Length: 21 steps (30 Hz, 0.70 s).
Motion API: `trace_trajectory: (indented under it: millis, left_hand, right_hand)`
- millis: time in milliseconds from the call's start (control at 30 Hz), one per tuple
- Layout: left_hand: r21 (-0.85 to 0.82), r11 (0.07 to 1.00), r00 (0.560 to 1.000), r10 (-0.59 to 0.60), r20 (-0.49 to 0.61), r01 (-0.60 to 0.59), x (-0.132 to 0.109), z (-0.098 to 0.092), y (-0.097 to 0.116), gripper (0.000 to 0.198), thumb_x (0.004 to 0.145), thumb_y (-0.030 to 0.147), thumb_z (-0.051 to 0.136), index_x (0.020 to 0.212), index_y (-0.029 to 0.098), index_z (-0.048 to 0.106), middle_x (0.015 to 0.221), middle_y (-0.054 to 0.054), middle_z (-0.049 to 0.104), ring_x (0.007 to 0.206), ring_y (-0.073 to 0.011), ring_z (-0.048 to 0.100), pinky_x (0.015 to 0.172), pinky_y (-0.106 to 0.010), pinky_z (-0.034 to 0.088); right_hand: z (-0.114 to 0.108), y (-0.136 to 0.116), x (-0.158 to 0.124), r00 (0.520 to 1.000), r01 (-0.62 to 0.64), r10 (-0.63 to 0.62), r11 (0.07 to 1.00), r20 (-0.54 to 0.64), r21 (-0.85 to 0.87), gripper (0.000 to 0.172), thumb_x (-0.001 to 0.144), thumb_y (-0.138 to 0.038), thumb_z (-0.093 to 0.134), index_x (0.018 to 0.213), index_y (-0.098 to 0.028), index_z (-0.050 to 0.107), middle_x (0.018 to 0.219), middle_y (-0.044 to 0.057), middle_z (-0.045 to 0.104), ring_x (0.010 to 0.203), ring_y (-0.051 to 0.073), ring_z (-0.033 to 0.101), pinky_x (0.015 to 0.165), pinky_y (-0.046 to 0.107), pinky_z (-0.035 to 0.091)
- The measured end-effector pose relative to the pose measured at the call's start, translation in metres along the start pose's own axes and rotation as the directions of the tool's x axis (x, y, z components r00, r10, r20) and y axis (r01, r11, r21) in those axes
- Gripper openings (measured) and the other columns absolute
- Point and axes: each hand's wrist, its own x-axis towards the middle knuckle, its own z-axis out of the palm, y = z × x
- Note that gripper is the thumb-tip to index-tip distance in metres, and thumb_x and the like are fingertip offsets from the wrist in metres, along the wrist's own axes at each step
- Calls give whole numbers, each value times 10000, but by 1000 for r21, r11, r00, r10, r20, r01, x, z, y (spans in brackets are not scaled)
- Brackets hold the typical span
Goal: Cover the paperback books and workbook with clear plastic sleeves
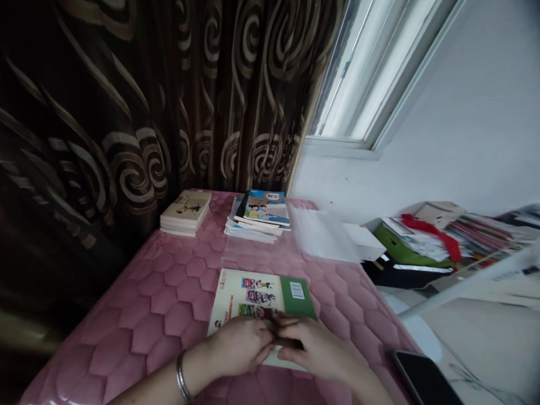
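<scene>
A book (261, 289) with a cream and green cover, small pictures and a barcode lies flat on the pink quilted table cover (177, 287). My left hand (240, 344), with a silver bangle at the wrist, rests over the book's near part, its fingers curled together. My right hand (314, 344) is beside it over the near right part, fingers bent toward the left hand. The fingertips of both meet around something small and dark, too blurred to make out.
Behind stand a stack of beige books (185, 212), a pile with a blue book (265, 207) on top, and clear plastic sheets (324, 233). A phone (426, 378) lies at the near right edge. A white box (365, 242) and a green bag of papers (413, 244) are at the right.
</scene>
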Motion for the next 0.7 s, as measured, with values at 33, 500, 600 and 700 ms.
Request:
trace_trajectory:
  millis: [33,500,600,700]
  left_hand:
    - [24,1000,1000,-10,4,10,-2,-1,1,198,900,233,466,925,172,653,898,-54,691,804,-190,665,712,-275,521]
    - [-36,990,982,-138,-126,134,-41,-21,-31,252,927,227,440,1045,222,662,889,-35,712,780,-157,672,705,-226,486]
    - [-67,982,973,-184,-137,176,-40,-26,-32,250,927,249,447,1024,223,677,898,-37,724,799,-173,675,720,-248,484]
    - [-152,963,964,-242,-111,224,-43,-36,-34,237,910,258,476,1009,222,688,938,-37,733,834,-180,675,746,-255,479]
  right_hand:
    - [0,-1,-1,1000,-5,5,1000,-4,4,169,825,-222,599,904,-264,741,974,8,723,979,182,636,874,272,446]
    - [0,-11,0,988,-104,92,990,-122,-99,234,893,-305,503,927,-284,734,914,11,741,817,173,672,666,233,434]
    - [2,-15,2,988,-87,68,987,-137,-137,295,922,-305,453,837,-261,733,839,10,743,741,158,667,609,224,399]
    - [4,-15,2,985,-96,67,979,-162,-179,310,929,-325,441,826,-255,725,837,14,743,741,163,669,605,228,394]
